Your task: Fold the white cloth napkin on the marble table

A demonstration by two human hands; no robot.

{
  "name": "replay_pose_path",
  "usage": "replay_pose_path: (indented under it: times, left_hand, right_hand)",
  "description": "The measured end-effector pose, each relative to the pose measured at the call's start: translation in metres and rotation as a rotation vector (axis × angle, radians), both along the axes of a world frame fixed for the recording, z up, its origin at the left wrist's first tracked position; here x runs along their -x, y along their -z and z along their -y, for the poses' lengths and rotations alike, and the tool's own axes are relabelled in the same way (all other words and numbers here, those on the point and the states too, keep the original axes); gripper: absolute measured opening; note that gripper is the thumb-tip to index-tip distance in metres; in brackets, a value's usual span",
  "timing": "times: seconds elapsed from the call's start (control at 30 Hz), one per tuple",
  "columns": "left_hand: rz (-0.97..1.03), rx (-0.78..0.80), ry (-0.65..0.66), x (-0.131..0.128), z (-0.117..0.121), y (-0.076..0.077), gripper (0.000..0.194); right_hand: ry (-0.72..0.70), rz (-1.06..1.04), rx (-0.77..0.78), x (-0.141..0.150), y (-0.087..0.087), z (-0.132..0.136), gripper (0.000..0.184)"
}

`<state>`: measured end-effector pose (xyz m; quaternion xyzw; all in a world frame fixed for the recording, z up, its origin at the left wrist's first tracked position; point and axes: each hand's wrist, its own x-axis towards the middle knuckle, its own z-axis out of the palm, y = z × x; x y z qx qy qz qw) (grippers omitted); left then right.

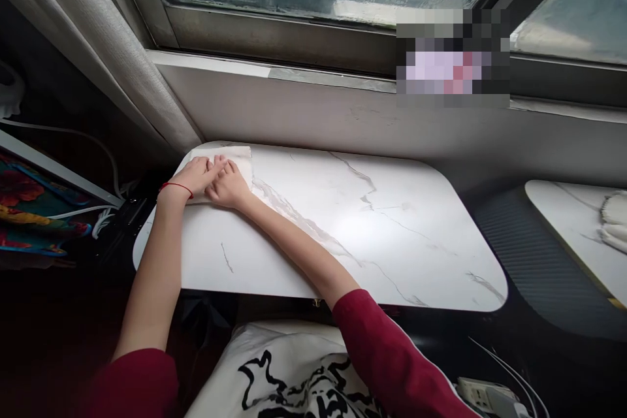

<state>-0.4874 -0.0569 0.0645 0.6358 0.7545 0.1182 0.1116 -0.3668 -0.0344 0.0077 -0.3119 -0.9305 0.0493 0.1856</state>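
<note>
A thin, off-white cloth (241, 155) lies spread over the far left corner of a white marble-patterned tabletop (304, 209). My left hand (193, 175), with a red string around the wrist, rests on the cloth with its fingers laid out flat and the thumb toward the right. Right beside it and touching it, my right hand (229, 184) presses on the cloth with bent fingers. Part of the cloth is hidden beneath both hands, and its lower edge shows below them.
A window ledge (215, 67) and low wall run behind the table. A pale curtain (112, 32) hangs at the left, near white cables (102, 222). At the right stand a dark ribbed surface (529, 255) and a second marble-patterned top (568, 209). A power strip (477, 393) is at lower right.
</note>
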Motion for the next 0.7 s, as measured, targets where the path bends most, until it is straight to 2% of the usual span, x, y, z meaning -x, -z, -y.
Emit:
replay_pose_path:
  times: [0.1,0.23,0.33,0.47,0.57,0.7]
  left_hand:
    - [-0.075,0.049,-0.034,-0.022,0.025,0.009,0.076]
    - [-0.069,-0.076,-0.141,-0.050,0.076,0.032,0.083]
    - [0.011,-0.172,-0.124,-0.061,0.121,0.045,0.077]
    - [0.064,-0.229,-0.156,-0.074,0.170,0.051,0.069]
    - [0.047,-0.244,-0.214,-0.087,0.188,0.050,0.066]
    - [-0.003,-0.237,-0.252,-0.101,0.194,0.047,0.066]
  right_hand:
    - [-0.070,-0.032,0.026,-0.010,0.000,0.024,0.074]
    - [-0.167,-0.064,0.026,-0.030,0.007,0.062,0.083]
    - [-0.208,-0.049,-0.025,-0.043,0.012,0.090,0.079]
    - [-0.239,-0.054,-0.057,-0.055,0.012,0.125,0.077]
    - [-0.277,-0.067,-0.033,-0.064,0.009,0.142,0.079]
    - [-0.313,-0.069,0.014,-0.071,0.006,0.148,0.077]
